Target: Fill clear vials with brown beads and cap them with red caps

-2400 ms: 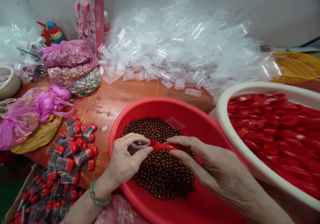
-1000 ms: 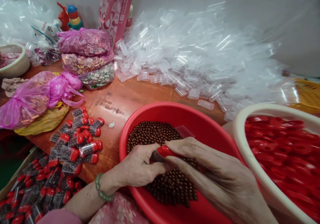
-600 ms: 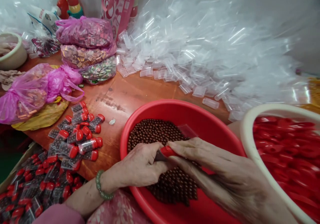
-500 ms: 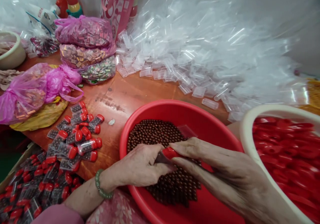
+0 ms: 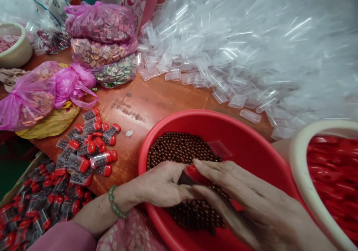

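Observation:
Above the red basin point(image 5: 246, 143), my left hand point(image 5: 162, 184) is closed around a small clear container point(image 5: 185, 178), mostly hidden by the fingers. A red cap point(image 5: 197, 172) sits at its right end, and my right hand point(image 5: 243, 191) grips that cap between thumb and fingers. Whether the cap is fully seated cannot be made out. Small round brown balls point(image 5: 179, 146) fill the left part of the basin under both hands. One empty clear case point(image 5: 219, 148) lies in the basin behind my right hand.
Filled red-capped containers point(image 5: 89, 146) lie on the table point(image 5: 151, 94) at left, with more in a box point(image 5: 41, 202) below. A white tub point(image 5: 298, 150) of red caps stands at right. Clear empty cases point(image 5: 201, 68) heap at the back, beside pink bags point(image 5: 100, 23).
The view has shifted, so the table things appear further left and the basin and tub further right. Both hands still hold the container, my right fingers now further over the cap.

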`<move>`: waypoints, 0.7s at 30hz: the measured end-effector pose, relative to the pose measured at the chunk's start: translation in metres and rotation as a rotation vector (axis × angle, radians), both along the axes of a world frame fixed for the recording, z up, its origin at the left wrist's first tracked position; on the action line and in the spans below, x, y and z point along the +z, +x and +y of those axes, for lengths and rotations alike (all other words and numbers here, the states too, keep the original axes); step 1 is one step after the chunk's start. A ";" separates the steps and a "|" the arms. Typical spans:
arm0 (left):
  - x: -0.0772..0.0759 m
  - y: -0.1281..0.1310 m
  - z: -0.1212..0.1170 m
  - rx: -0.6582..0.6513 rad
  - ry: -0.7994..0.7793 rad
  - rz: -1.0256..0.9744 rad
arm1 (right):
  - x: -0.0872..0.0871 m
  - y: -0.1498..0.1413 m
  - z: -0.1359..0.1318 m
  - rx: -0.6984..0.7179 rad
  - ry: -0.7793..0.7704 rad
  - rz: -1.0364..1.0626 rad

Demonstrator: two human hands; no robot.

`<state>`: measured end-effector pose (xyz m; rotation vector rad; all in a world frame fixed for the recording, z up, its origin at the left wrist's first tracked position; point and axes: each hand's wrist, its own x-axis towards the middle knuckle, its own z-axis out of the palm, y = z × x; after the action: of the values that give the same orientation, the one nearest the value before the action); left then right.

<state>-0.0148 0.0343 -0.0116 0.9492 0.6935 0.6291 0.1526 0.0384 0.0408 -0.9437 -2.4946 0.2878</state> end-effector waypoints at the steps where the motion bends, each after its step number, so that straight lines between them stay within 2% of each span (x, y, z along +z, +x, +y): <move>1: 0.001 0.000 0.001 0.005 -0.043 -0.042 | -0.004 -0.001 -0.002 -0.027 0.031 -0.035; 7: 0.009 0.002 0.007 0.071 -0.252 -0.171 | -0.027 -0.014 -0.006 -0.133 0.294 -0.170; 11: 0.014 0.002 0.002 0.086 -0.253 -0.213 | -0.027 -0.016 -0.007 -0.146 0.359 -0.104; 15: 0.020 0.012 -0.004 0.154 -0.425 -0.317 | -0.025 -0.011 -0.010 -0.132 0.383 -0.034; 19: 0.027 0.031 -0.008 0.346 -0.551 -0.209 | -0.026 -0.004 -0.013 -0.085 0.414 -0.037; 21: 0.029 0.039 -0.011 0.391 -0.570 -0.127 | -0.025 -0.001 -0.014 -0.081 0.425 -0.031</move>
<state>0.0243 0.0237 0.0173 0.2423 0.8901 0.7695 0.1520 0.0242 0.0154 -0.8680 -2.3975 -0.2762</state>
